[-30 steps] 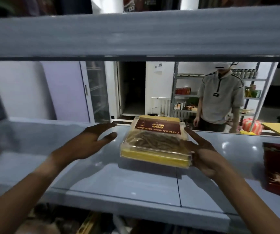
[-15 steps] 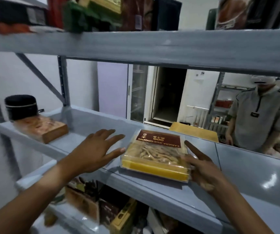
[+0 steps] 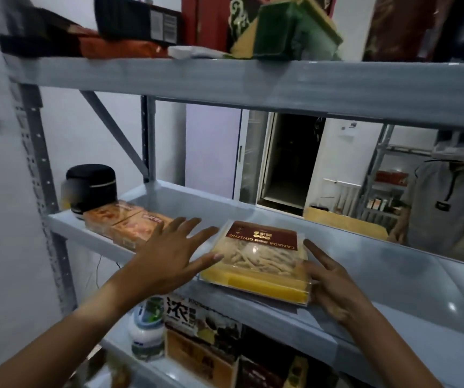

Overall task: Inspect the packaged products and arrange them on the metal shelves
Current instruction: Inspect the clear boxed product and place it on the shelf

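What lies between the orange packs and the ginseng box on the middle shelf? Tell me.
In the head view, only the left hand lies between the orange packs and the ginseng box, fingers spread above the bare shelf, thumb at the box's left edge.

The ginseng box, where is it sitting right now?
In the head view, the ginseng box lies flat on the middle metal shelf, between the left hand and right hand, right of the orange packets.

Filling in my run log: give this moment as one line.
phase: placing | item: ginseng box on middle shelf | left hand: open, thumb at box edge | right hand: open, fingers against box side
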